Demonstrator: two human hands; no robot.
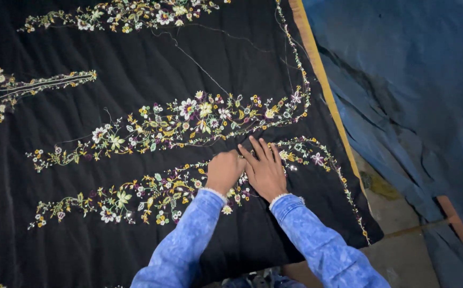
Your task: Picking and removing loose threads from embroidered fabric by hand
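Both hands' fingers (258, 152) press the floral embroidery (189, 117) on black cloth (135, 69).

We count one black cloth (135, 69) and, on the cloth, three long flower bands (189, 117) plus one neckline motif (7, 90). Two hands (266, 170) rest on the cloth; right of it, one blue sheet (412, 80).

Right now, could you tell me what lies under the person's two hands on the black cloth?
Both the left hand and the right hand rest on the floral beadwork of the black cloth. The flowers directly beneath them are covered; whether the curled left hand holds anything is hidden.
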